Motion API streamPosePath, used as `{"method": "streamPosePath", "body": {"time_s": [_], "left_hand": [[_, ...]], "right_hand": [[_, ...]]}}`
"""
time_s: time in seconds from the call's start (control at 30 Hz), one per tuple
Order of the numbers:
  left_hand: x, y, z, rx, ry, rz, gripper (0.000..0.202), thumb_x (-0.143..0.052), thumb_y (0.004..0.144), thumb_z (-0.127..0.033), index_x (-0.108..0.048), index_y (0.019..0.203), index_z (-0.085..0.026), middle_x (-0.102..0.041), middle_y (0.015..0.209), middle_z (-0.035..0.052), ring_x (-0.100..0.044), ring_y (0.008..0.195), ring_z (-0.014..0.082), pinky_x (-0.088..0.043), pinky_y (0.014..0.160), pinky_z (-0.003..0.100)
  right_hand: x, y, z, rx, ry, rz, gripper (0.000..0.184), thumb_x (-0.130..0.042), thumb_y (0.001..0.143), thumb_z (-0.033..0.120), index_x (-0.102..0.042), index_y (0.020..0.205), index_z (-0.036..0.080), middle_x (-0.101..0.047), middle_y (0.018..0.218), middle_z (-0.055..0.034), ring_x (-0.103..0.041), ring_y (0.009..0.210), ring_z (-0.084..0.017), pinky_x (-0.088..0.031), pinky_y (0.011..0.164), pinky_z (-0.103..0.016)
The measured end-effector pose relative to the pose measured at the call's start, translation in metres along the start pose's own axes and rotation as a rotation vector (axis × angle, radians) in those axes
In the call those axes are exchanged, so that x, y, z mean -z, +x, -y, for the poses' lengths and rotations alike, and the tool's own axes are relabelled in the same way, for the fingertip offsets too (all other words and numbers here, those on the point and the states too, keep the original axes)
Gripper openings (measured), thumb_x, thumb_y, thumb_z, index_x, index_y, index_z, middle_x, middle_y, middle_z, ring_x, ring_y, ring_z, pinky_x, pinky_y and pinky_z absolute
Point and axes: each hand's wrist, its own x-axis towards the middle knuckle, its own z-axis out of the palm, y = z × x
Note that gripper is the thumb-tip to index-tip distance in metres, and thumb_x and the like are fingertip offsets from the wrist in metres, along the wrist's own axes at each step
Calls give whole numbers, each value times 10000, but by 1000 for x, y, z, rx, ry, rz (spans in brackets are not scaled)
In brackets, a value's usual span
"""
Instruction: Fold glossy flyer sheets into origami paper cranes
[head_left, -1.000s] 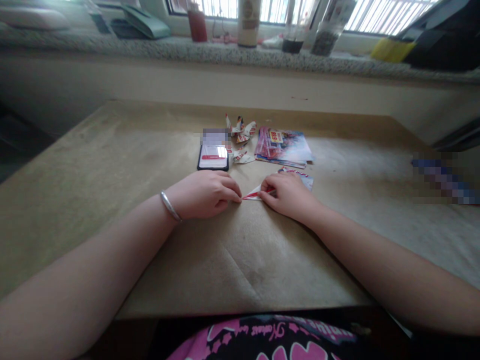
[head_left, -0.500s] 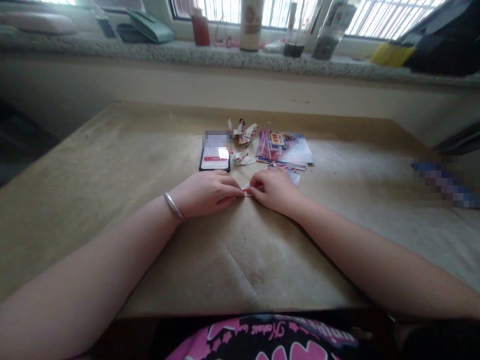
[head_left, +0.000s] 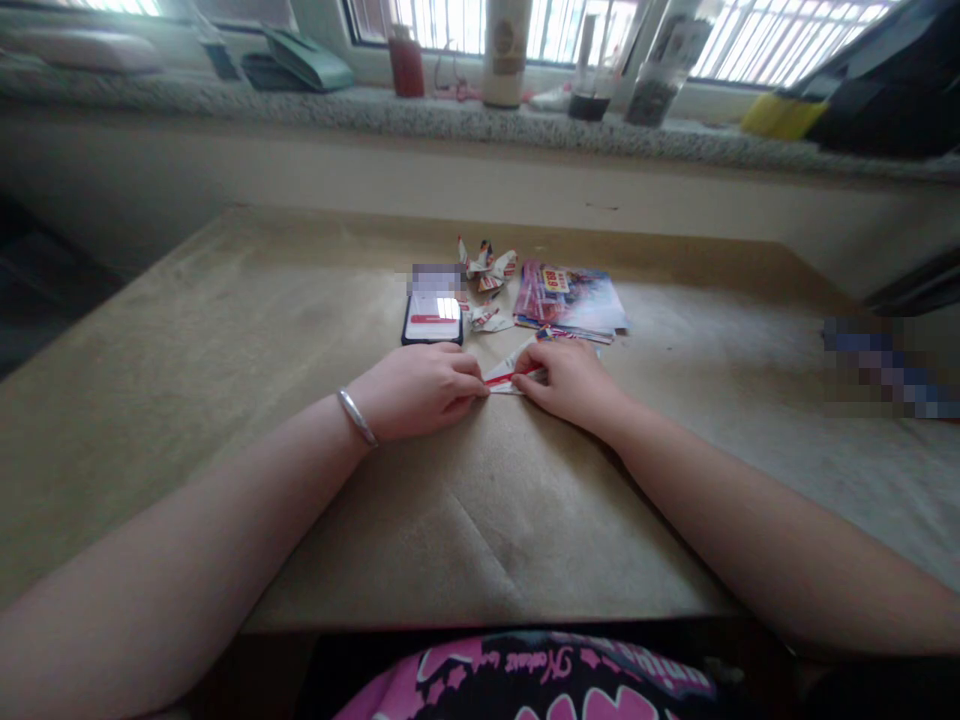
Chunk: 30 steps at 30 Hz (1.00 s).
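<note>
A folded piece of printed paper (head_left: pixel 504 381), white with a red strip, lies on the table between my hands. My left hand (head_left: pixel 431 388), a silver bangle on its wrist, pinches the paper's pointed left tip. With thumb and curled fingers, my right hand (head_left: pixel 564 378) presses on the paper along the red strip and hides its right part. Just beyond my left hand is a phone (head_left: pixel 433 318) with a lit screen. Folded paper shapes (head_left: pixel 487 268) with pointed flaps stand behind the paper, to the right of the phone.
A stack of glossy printed leaflets (head_left: pixel 574 300) lies beyond my right hand. The table (head_left: pixel 360 560) has a beige cover with a crease. On the windowsill (head_left: pixel 337 112) stand a red bottle (head_left: pixel 406 62), a tall cylinder (head_left: pixel 504 55) and other items. A blurred blue object lies far right.
My right hand has slid a little to the right along the paper, so more of the red strip shows. My left hand stays at the tip.
</note>
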Motion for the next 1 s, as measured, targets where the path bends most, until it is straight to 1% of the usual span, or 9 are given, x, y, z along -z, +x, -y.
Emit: {"method": "streamPosePath", "body": {"time_s": [0.17,0.3,0.43,0.57,0.67,0.8,0.93,1.0], "left_hand": [[0,0,0,-9,-9,2,256,-483,897,-233,-709,1018,-234,-688,963,31,-616,867,164,-483,733,269],[1,1,-1,3,-18,4,253,-484,898,-231,-710,1010,-237,-693,976,27,-619,876,168,-485,742,277],[3,1,-2,1,-11,14,248,-485,899,-228,-710,1003,-231,-696,1002,20,-619,877,168,-486,738,274],[2,2,-3,-22,-14,-17,246,-475,900,-213,-705,989,-215,-694,1062,19,-621,910,167,-491,765,273],[0,2,-2,-18,-23,-18,244,-469,901,-217,-698,983,-199,-699,1038,33,-622,937,175,-499,790,282],[-1,2,-2,-17,-1,-16,258,-472,903,-235,-682,1048,-201,-689,1002,54,-617,921,183,-504,794,295],[0,3,-4,-50,31,-27,285,-466,905,-226,-671,1103,-225,-680,976,45,-603,897,182,-496,767,288],[0,4,-4,-42,29,-23,287,-464,908,-228,-674,1104,-231,-679,986,41,-601,902,181,-493,769,284]], "right_hand": [[-2,0,-2,4,24,-26,151,-593,809,326,-669,854,203,-703,882,-57,-603,846,-216,-364,765,-334],[-2,-3,-3,61,-53,-87,177,-597,823,360,-663,883,206,-681,940,-76,-579,941,-256,-350,843,-378],[-2,-4,-3,94,-61,-81,159,-587,836,345,-669,873,214,-674,945,-74,-569,949,-254,-341,864,-384],[-2,-4,-3,92,-64,-89,150,-599,825,342,-675,869,220,-674,969,-70,-564,957,-255,-338,859,-382],[-1,-4,-2,106,-96,-99,150,-594,827,347,-680,865,230,-675,961,-60,-559,943,-254,-331,848,-381],[1,-6,0,113,-142,-118,162,-590,830,357,-685,842,227,-676,936,-63,-547,927,-254,-321,830,-381],[5,-9,3,126,-181,-134,156,-603,822,345,-688,812,215,-685,921,-66,-532,927,-250,-314,827,-382],[6,-10,3,162,-199,-163,158,-597,832,335,-691,799,213,-693,924,-61,-524,947,-248,-309,847,-388]]}}
